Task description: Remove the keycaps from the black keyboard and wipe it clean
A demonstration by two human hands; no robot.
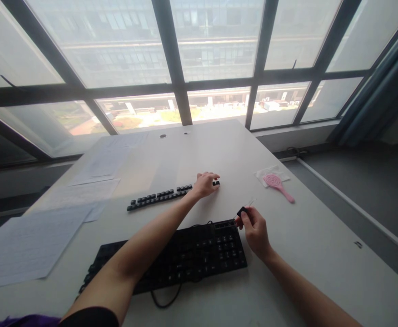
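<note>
My left hand reaches across to the right end of a row of loose black keycaps. Its fingers are curled, and thumb and fingertips close around a small black keycap at the row's end. Above the keyboard's top right corner, my right hand pinches a small black piece with thin wires, apparently a wire keycap puller. The black keyboard lies in front of me, its left part mostly covered by my left forearm. Fine detail at both sets of fingertips is too small to make out.
Printed sheets of paper lie along the table's left side. A pink hairbrush rests on a clear plastic wrapper to the right. The keyboard's cable loops out in front. Windows stand beyond the white table.
</note>
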